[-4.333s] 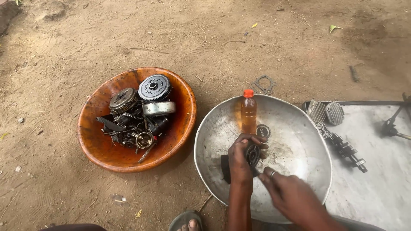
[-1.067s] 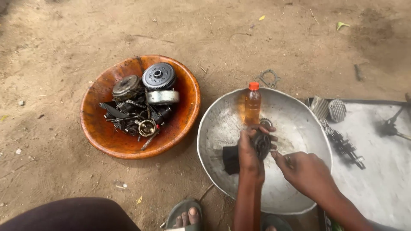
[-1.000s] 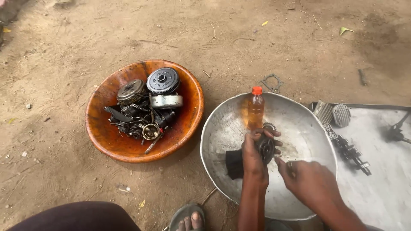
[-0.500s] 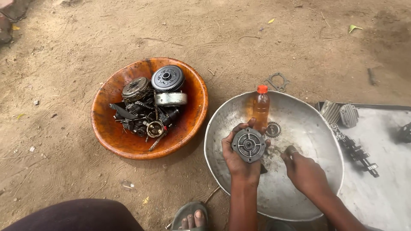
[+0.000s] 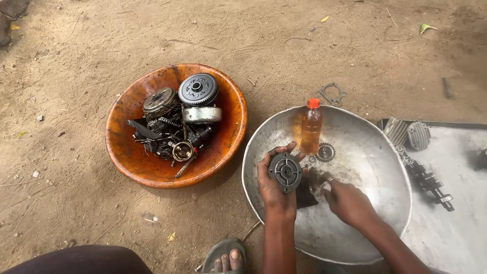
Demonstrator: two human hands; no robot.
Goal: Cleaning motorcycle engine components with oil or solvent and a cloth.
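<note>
I see my left hand [image 5: 276, 190] holding a round dark grey metal cover plate [image 5: 285, 172] above the left part of the wide dented silver metal basin [image 5: 378, 167]. The plate's ribbed, circular face is turned up toward me; being a disc, it has no clear long axis. My left fingers [image 5: 284, 150] curl around its rim, gripping it. My right hand [image 5: 350, 203] hangs low inside the basin, fingers bunched together; whether they pinch anything I cannot tell. An orange-capped clear plastic bottle of amber liquid [image 5: 311, 127] stands upright at the basin's far side, beside a small toothed gear [image 5: 325, 152]. Left of the basin sits a glossy orange bowl [image 5: 134, 157] of greasy engine parts.
</note>
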